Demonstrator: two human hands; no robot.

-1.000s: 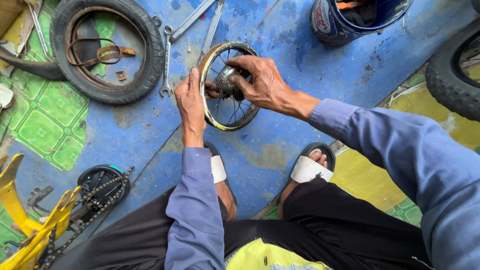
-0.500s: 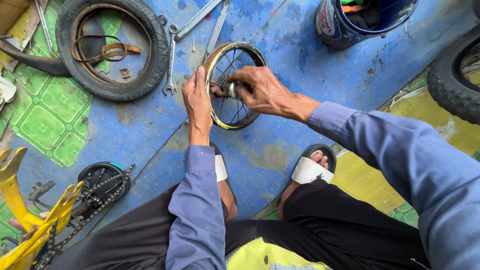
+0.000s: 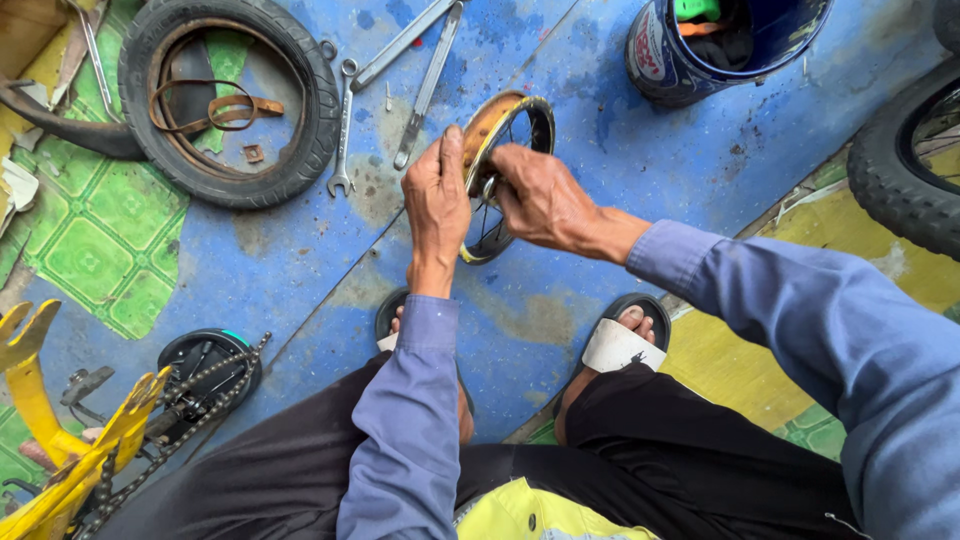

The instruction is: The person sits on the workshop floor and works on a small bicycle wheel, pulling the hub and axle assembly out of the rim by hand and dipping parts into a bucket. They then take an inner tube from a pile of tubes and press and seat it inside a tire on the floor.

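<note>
A small spoked bicycle wheel rim (image 3: 512, 112) with a rusty inner side stands tilted on edge above the blue floor. My left hand (image 3: 436, 200) grips the rim's near left side, thumb up along it. My right hand (image 3: 540, 195) is closed over the hub at the wheel's middle, hiding it. Both arms wear blue sleeves. My two feet in sandals (image 3: 620, 345) rest on the floor below the wheel.
A black tyre (image 3: 170, 150) with a rubber strip inside lies at upper left. Spanners (image 3: 343, 130) and long metal levers (image 3: 428, 85) lie beside it. A blue bucket (image 3: 665, 60) stands at the top right, another tyre (image 3: 895, 170) at the right edge, a yellow bicycle frame with chain (image 3: 110, 440) lower left.
The wheel has been turned from nearly flat-facing to standing on edge, showing its rusty inner rim. Both hands kept hold and rose slightly with it.
</note>
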